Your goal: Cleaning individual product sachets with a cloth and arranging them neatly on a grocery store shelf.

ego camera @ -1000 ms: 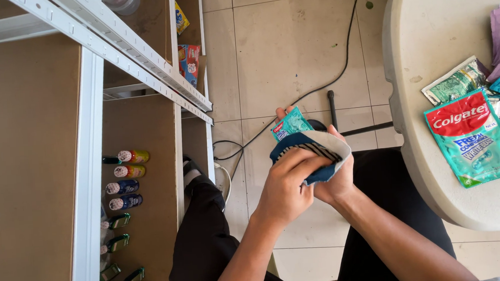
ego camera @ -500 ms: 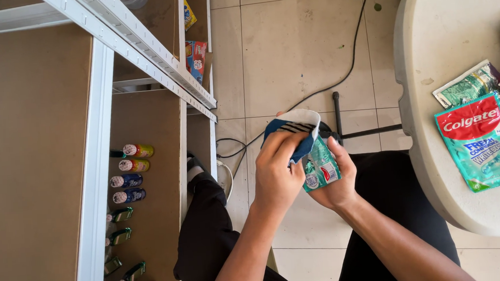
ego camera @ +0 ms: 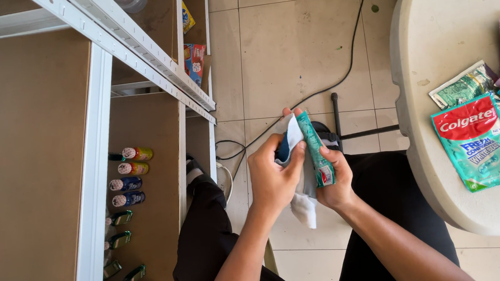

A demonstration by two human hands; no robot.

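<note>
Head view: the left hand point(ego camera: 272, 179) has its grip closed on a white-and-blue cloth point(ego camera: 297, 155) pressed against a teal toothpaste sachet point(ego camera: 319, 151), which the right hand point(ego camera: 336, 178) grips upright above the lap, beside the table point(ego camera: 436, 164).

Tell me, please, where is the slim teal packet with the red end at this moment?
In the head view, the slim teal packet stands near the centre, held upright in the right hand, against the white cloth gripped by the left hand, above the tiled floor.

Bare forearms, black trousers point(ego camera: 210, 241)
</note>
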